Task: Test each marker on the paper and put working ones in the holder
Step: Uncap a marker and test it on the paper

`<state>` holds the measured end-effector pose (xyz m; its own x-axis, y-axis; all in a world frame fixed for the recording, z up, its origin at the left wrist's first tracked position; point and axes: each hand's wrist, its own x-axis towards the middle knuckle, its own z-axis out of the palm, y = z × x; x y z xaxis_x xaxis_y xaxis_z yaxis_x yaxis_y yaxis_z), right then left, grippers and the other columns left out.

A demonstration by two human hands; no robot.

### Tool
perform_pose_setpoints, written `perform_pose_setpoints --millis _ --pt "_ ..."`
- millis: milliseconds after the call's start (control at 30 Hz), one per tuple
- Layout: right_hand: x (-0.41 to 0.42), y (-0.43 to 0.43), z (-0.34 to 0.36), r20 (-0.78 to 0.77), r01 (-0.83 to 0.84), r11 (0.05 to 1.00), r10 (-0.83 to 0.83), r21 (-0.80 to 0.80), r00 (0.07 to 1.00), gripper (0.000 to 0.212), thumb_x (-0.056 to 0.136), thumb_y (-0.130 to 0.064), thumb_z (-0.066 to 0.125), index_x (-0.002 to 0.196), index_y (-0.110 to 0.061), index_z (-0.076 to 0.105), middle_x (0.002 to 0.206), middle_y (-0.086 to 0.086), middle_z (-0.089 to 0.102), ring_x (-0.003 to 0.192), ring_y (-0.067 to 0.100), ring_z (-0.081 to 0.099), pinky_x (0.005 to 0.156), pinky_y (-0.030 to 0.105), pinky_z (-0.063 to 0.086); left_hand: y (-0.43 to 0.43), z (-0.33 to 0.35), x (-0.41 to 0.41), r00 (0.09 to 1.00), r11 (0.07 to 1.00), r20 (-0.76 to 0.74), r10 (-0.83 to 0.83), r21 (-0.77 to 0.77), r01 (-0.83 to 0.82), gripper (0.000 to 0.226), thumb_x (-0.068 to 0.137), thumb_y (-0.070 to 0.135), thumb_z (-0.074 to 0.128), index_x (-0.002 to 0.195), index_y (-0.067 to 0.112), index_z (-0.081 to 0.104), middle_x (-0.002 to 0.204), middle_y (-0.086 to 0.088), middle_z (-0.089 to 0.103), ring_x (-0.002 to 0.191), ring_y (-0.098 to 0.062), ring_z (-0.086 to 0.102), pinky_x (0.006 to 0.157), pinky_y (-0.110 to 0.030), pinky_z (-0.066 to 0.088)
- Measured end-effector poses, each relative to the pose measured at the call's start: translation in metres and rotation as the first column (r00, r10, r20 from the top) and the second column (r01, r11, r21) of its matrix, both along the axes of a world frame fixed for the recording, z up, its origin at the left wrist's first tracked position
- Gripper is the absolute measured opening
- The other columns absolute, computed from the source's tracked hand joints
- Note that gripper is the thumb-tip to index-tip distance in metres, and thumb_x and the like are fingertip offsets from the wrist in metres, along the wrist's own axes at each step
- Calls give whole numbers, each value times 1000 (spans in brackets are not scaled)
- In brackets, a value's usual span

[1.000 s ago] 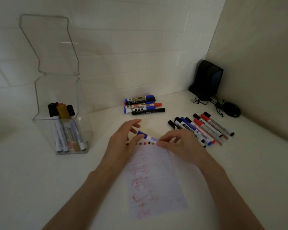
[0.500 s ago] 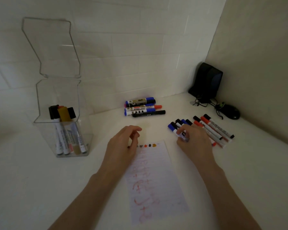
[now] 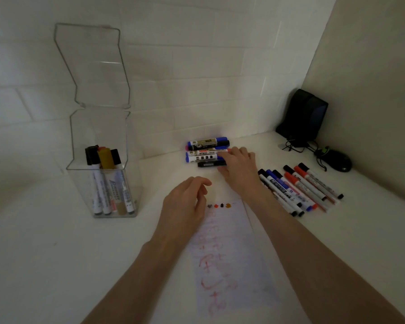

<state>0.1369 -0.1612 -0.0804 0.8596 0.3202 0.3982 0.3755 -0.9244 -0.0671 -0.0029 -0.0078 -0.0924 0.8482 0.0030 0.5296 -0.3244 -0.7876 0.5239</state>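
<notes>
My right hand (image 3: pixel 240 170) reaches to the pile of thick markers (image 3: pixel 206 152) by the back wall. Its fingers touch the right ends of the blue and red ones, and its thumb lies by the black marker (image 3: pixel 208 164); no marker is lifted. Holding nothing, my left hand (image 3: pixel 185 204) rests loosely curled on the upper left corner of the paper (image 3: pixel 229 258), which carries red scribbles and a row of small colour dots. At the left stands the clear holder (image 3: pixel 103 183), lid up, with several markers upright inside.
A row of several thin markers (image 3: pixel 299 188) lies to the right of the paper. A black speaker (image 3: pixel 304 113) stands in the back right corner, with a black mouse (image 3: pixel 339 161) and cables beside it.
My right hand carried the blue marker from the paper to the thin row, let it go, then moved left and back to the thick marker pile. The left hand stayed put.
</notes>
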Motion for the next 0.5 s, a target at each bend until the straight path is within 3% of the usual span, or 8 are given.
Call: perform_pose_setpoints --millis 200,267,300,333,400,500 --pt "3 -3 -1 51 -17 999 19 -42 998 24 92 -31 73 112 -18 76 116 8 63 109 29 50 93 39 35 -1 -1 0 1000 1000 20 0 -19 0 32 89 7 53 114 26 62 95 15 61 86 -3 56 76 -27 52" --pt "-6 -2 -1 112 -79 993 69 85 991 20 89 -28 78 104 -15 76 101 6 65 96 26 54 82 36 35 -1 0 0 1000 998 11 9 -55 -9 28 93 11 53 114 27 61 96 15 61 87 -3 57 78 -28 52" --pt "-16 0 4 76 -104 969 89 223 993 19 91 -29 76 105 -15 74 97 4 65 90 22 54 77 32 35 -2 0 1 1000 996 -2 18 -82 -19 24 97 15 52 115 27 61 98 15 62 88 -3 57 80 -27 51" --pt "-28 2 9 -21 -93 915 110 393 994 19 96 -32 70 107 -17 71 94 1 64 85 17 54 73 27 37 -2 1 0 1000 994 -13 27 -109 -29 21 100 20 52 117 28 60 101 15 62 90 -2 57 82 -26 50" --pt "-52 6 19 -261 23 707 230 707 938 18 101 -38 62 107 -20 64 90 7 69 77 14 59 67 19 45 -3 4 0 999 986 -41 32 -160 -38 24 102 33 52 124 27 59 109 15 62 97 -1 56 87 -24 48" --pt "-86 1 29 -351 157 466 367 871 862 22 102 -41 60 105 -20 66 85 11 74 74 12 63 74 27 50 -6 6 1 987 981 -151 -49 -192 19 34 99 49 52 126 30 57 115 18 61 101 -1 56 89 -22 44"
